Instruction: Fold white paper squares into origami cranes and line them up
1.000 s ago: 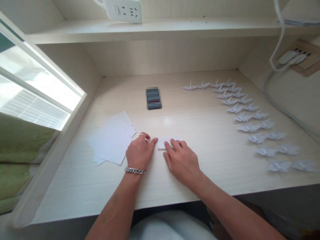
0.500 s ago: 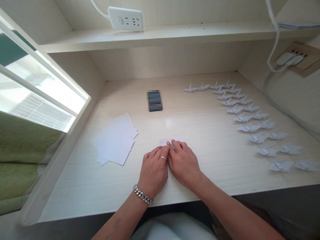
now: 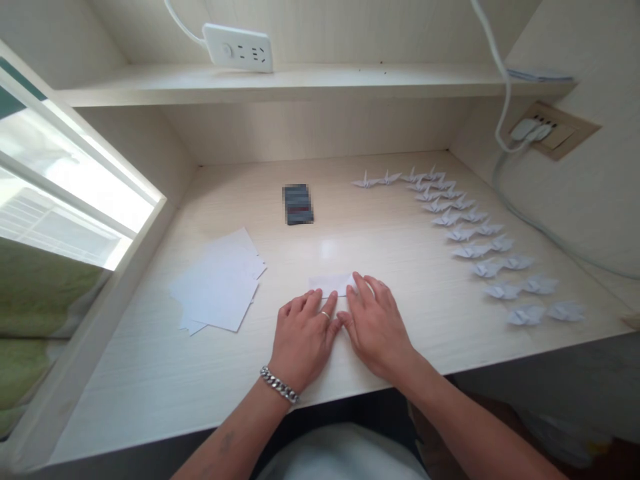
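Observation:
A small white sheet of paper [image 3: 330,285], folded into a narrow strip, lies flat on the desk in front of me. My left hand [image 3: 303,338], with a ring and a chain bracelet, rests its outstretched fingertips along the strip's near edge. My right hand [image 3: 377,325] has its fingers apart, the tips lying on the strip's right end and covering it. Both thumbs come close together just below the paper. Neither hand grips anything.
Loose white paper sheets [image 3: 217,283] overlap at the left. A pixelated dark box [image 3: 299,205] stands farther back. Several folded paper cranes [image 3: 473,249] line the right side. A power strip [image 3: 238,48] sits on the shelf, and a cable [image 3: 550,233] runs along the right wall.
My hands have moved apart and their fingers have spread, so more of the folded strip shows between them. The whole view has shifted slightly, and the cranes sit farther left in it.

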Tool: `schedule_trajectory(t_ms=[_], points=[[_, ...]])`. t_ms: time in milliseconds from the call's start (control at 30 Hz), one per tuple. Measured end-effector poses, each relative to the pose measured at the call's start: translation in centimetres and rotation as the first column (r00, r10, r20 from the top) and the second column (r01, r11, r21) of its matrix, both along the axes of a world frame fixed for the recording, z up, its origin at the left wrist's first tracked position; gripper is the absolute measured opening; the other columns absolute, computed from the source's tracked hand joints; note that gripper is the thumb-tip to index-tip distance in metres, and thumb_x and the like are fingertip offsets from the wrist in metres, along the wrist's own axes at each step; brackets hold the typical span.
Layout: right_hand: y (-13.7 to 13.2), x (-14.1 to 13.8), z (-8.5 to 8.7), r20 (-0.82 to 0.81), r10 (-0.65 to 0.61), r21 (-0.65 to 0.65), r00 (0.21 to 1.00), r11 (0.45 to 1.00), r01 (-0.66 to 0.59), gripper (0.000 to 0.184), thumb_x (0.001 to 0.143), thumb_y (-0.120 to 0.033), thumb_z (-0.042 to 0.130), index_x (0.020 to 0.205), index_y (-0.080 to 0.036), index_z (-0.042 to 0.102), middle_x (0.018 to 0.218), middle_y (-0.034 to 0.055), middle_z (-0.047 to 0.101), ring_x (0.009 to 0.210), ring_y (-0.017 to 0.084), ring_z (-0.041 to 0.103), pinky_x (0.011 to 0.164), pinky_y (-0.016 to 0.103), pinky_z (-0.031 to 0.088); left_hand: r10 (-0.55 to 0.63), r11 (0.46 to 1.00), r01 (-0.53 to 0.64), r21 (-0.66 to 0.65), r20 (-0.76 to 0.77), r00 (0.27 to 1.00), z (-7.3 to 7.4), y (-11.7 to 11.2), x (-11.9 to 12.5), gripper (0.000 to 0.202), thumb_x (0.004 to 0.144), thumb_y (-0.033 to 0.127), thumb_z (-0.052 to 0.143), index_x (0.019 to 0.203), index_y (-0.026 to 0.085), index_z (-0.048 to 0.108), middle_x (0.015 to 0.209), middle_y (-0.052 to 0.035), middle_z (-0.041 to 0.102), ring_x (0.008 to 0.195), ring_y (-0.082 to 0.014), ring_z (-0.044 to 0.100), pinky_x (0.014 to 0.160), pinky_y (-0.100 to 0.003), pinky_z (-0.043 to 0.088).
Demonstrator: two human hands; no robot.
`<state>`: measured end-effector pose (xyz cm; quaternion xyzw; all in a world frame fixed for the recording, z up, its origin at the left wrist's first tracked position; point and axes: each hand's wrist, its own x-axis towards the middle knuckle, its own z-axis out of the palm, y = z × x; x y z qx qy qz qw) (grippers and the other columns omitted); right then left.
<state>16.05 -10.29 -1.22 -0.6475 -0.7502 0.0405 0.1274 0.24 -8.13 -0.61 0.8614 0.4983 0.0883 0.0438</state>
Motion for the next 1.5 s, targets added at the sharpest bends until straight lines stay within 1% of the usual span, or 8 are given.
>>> schedule_trajectory(t_ms=[100, 433, 633, 767, 1067, 1267, 1367, 1500], points=[[-0.2, -1.5, -0.2, -0.078, 0.145, -0.017, 0.986, 0.989, -0.146, 0.055, 0.098, -0.040, 0.030, 0.139, -0.007, 0.044, 0.147, 0.0143, 0.041, 0.135, 0.028, 0.035, 0.112, 0.045, 0.026, -0.028, 1.000, 0.028, -0.009, -0.001, 1.000, -0.1, -0.1, -0.2, 0.044, 0.090, 0.026, 0.047, 0.134, 0.026, 0.050, 0.137, -0.0095, 0.052, 0.123, -0.0282, 0.045, 0.099, -0.046, 0.037], [-0.7, -2.2, -0.4, -0.072, 0.079, -0.044, 0.994, 0.996, -0.083, 0.059, 0.094, -0.055, 0.032, 0.140, -0.021, 0.044, 0.147, 0.0104, 0.041, 0.135, 0.030, 0.035, 0.110, 0.050, 0.026, -0.027, 0.999, 0.027, 0.027, -0.004, 1.000, 0.3, -0.6, -3.3, 0.046, 0.092, 0.032, 0.045, 0.136, 0.019, 0.047, 0.136, -0.0161, 0.049, 0.127, -0.0302, 0.044, 0.103, -0.048, 0.040], [-0.6, -2.7, -0.4, -0.060, 0.074, -0.029, 0.995, 0.997, -0.076, 0.055, 0.094, -0.051, 0.036, 0.139, -0.021, 0.045, 0.146, 0.0105, 0.044, 0.133, 0.031, 0.037, 0.110, 0.050, 0.026, 0.088, 0.991, -0.093, 0.097, 0.059, 0.994, 0.8, 0.2, -3.4, 0.030, 0.092, 0.024, 0.042, 0.110, 0.015, 0.064, 0.124, -0.0164, 0.056, 0.116, -0.0286, 0.051, 0.098, -0.045, 0.044], [-0.6, -1.9, -0.5, -0.071, 0.086, -0.036, 0.994, 0.995, -0.089, 0.054, 0.096, -0.048, 0.034, 0.139, -0.018, 0.045, 0.146, 0.0083, 0.043, 0.135, 0.028, 0.036, 0.111, 0.047, 0.027, -0.141, 0.989, 0.135, 0.060, 0.118, 0.983, 0.1, 1.5, -1.8, 0.037, 0.088, 0.010, 0.044, 0.124, 0.017, 0.055, 0.124, -0.0097, 0.061, 0.121, -0.0231, 0.049, 0.102, -0.039, 0.041], [-0.6, 2.1, -0.4, -0.027, 0.035, -0.007, 0.999, 0.999, -0.035, 0.043, 0.097, -0.039, 0.036, 0.133, -0.020, 0.052, 0.143, 0.0056, 0.048, 0.134, 0.029, 0.038, 0.107, 0.049, 0.031, -0.211, 0.977, 0.204, -0.067, -0.115, 0.971, 3.1, 4.4, -0.7, 0.023, 0.092, 0.018, 0.043, 0.099, 0.019, 0.065, 0.077, -0.0094, 0.068, 0.079, -0.0244, 0.061, 0.068, -0.034, 0.047], [0.3, 2.9, -0.5, -0.063, 0.092, 0.103, 0.994, 0.991, -0.085, 0.034, 0.096, -0.033, 0.042, 0.119, -0.019, 0.063, 0.131, 0.0072, 0.059, 0.123, 0.026, 0.049, 0.102, 0.044, 0.038, -0.455, 0.891, 0.420, -0.174, -0.360, 0.815, 4.9, 5.8, 1.4, 0.021, 0.085, 0.005, 0.047, 0.084, 0.010, 0.068, 0.072, -0.0131, 0.067, 0.070, -0.0249, 0.066, 0.060, -0.032, 0.047], [0.9, 3.1, -0.5, -0.063, 0.127, 0.146, 0.990, 0.982, -0.117, 0.030, 0.094, -0.033, 0.046, 0.111, -0.020, 0.067, 0.125, 0.0092, 0.062, 0.116, 0.027, 0.053, 0.098, 0.043, 0.041, -0.472, 0.879, 0.453, -0.149, -0.406, 0.783, 4.7, 5.3, 2.2, 0.022, 0.086, 0.006, 0.045, 0.088, 0.008, 0.066, 0.072, -0.0136, 0.067, 0.069, -0.0267, 0.066, 0.057, -0.033, 0.047], [2.0, 3.0, -0.6, -0.100, 0.126, 0.184, 0.987, 0.977, -0.106, 0.021, 0.090, -0.029, 0.054, 0.098, -0.020, 0.070, 0.117, 0.0117, 0.063, 0.107, 0.027, 0.054, 0.092, 0.041, 0.044, -0.423, 0.885, 0.464, 0.033, -0.354, 0.834, 3.4, 5.0, 1.7, 0.022, 0.088, 0.010, 0.043, 0.091, 0.009, 0.065, 0.079, -0.0141, 0.066, 0.074, -0.0271, 0.064, 0.061, -0.036, 0.047]])
